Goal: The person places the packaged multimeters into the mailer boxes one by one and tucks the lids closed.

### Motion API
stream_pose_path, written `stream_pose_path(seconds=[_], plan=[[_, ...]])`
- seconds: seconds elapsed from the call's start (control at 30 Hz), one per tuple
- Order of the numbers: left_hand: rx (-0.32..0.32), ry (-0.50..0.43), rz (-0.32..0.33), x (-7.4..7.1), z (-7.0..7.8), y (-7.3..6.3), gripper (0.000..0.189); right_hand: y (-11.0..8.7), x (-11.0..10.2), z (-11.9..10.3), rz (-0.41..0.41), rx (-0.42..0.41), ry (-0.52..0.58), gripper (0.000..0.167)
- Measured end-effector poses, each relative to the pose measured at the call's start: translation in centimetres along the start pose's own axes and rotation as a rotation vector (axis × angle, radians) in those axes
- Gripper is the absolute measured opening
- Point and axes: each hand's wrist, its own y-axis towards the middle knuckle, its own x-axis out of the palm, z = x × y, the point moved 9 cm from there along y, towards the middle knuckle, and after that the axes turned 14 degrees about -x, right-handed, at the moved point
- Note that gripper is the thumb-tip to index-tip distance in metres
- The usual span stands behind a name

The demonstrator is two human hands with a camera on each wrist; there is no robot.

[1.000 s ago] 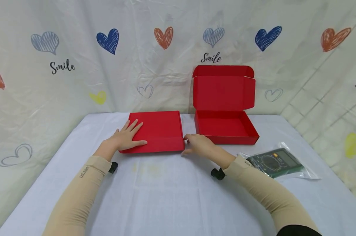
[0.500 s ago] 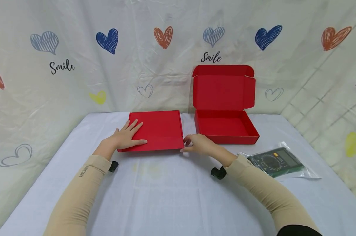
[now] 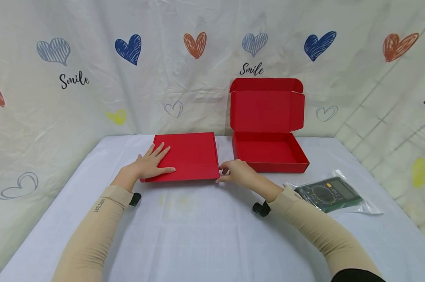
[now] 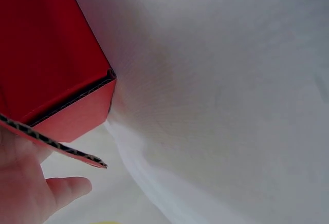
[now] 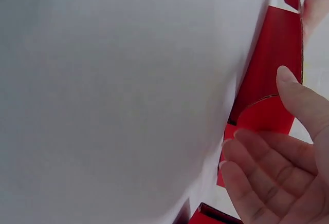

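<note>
My left hand (image 3: 149,166) lies with spread fingers on the left part of a red cardboard box's lid (image 3: 195,154). The left wrist view shows the lid's front flap (image 4: 67,151) sticking out from the box front, which reveals a dark red interior. My right hand (image 3: 238,172) is at the front right corner, thumb and bent fingers apart. In the right wrist view its thumb overlaps the lid flap (image 5: 275,54), and its fingertips are at a small rounded side flap (image 5: 264,115). The left hand's palm is partly hidden behind the flap in the left wrist view.
A second red box (image 3: 279,167) stands behind my right hand, its lid raised against the heart-printed backdrop (image 3: 145,94). A multimeter (image 3: 328,194) in a clear plastic bag lies at the right, beside my right forearm. A white cloth (image 3: 198,235) covers the table.
The lid's front edge has shifted slightly up and left at the right corner. My right thumb has moved slightly toward that corner. The left hand stays on the lid.
</note>
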Motion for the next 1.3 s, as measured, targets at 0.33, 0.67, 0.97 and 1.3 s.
stream_pose_path(seconds=[0.33, 0.67, 0.97, 1.3], plan=[[-0.015, 0.02, -0.002, 0.2, -0.3, 0.4, 0.105, 0.1, 0.1, 0.2, -0.002, 0.019, -0.038, 0.045], [-0.01, 0.045, -0.017, 0.3, -0.1, 0.2, 0.105, 0.3, -1.0, -0.4, 0.066, -0.025, 0.057, 0.062], [-0.022, 0.05, -0.034, 0.3, -0.2, 0.5, 0.107, 2.7, -0.1, -2.3, -0.029, -0.182, -0.01, 0.083], [-0.012, 0.095, -0.015, -0.1, -0.7, 1.5, 0.106, 5.1, 2.5, -2.4, -0.175, -0.249, -0.096, 0.082]])
